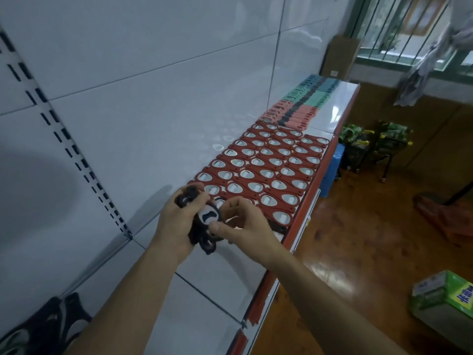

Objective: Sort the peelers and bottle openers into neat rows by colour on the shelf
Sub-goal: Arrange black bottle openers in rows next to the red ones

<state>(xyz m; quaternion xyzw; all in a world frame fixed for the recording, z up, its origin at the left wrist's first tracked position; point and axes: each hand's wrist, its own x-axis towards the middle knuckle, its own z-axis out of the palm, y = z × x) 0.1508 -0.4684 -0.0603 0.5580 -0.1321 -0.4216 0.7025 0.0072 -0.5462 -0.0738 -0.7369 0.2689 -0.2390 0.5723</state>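
My left hand (176, 221) grips a bunch of black bottle openers (202, 237) above the white shelf (220, 275). My right hand (240, 226) pinches the top black opener (208, 217) of that bunch by its metal end. Just beyond my hands, red bottle openers (266, 162) lie in neat rows across the shelf. Farther back lie pink peelers (294, 116) and teal peelers (309, 90), also in rows. More black openers (43, 321) lie in a loose heap at the bottom left.
The shelf has a red front edge (307, 201) and a white back panel (128, 111) with slotted uprights. To the right, below, are a wooden floor, a blue stool (332, 170), small carts (371, 144) and a green carton (450, 295).
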